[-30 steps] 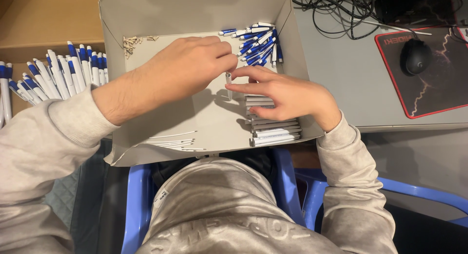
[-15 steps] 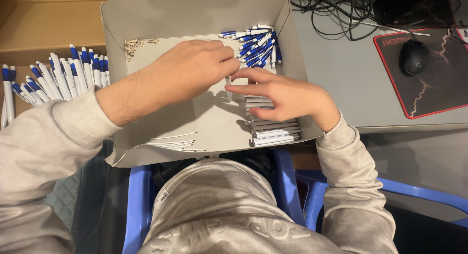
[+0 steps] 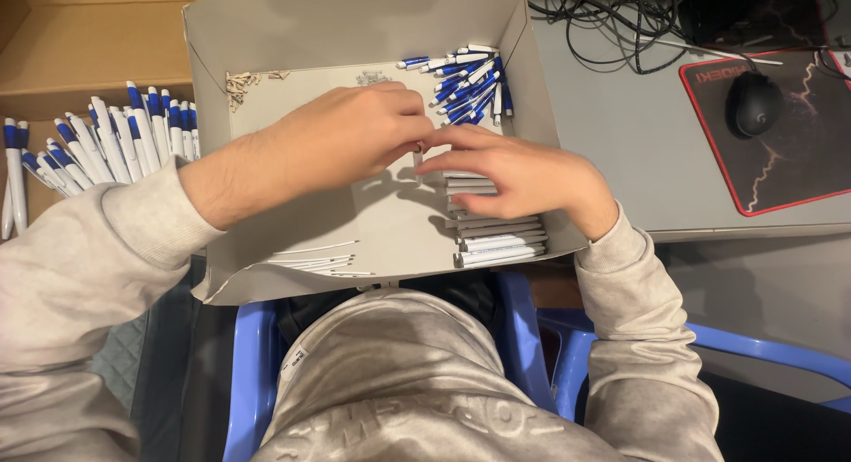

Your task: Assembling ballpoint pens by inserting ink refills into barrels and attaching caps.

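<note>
Left hand [image 3: 350, 143] and right hand [image 3: 523, 174]: fingertips meeting over grey tray [image 3: 355, 27], pinching something small, identity unclear. Stacked white barrels [image 3: 501, 240] under right hand. Blue-white pens [image 3: 470, 81] at tray's far corner; more pens [image 3: 97, 143] in box [image 3: 89, 45] left.

Right hand [image 3: 523, 174] has drawn slightly left, fingertips now meeting the left hand [image 3: 355, 143] over the grey tray [image 3: 355, 27]. Left hand's fingers curl tighter at the pinch point. Camera view shifted slightly.
</note>
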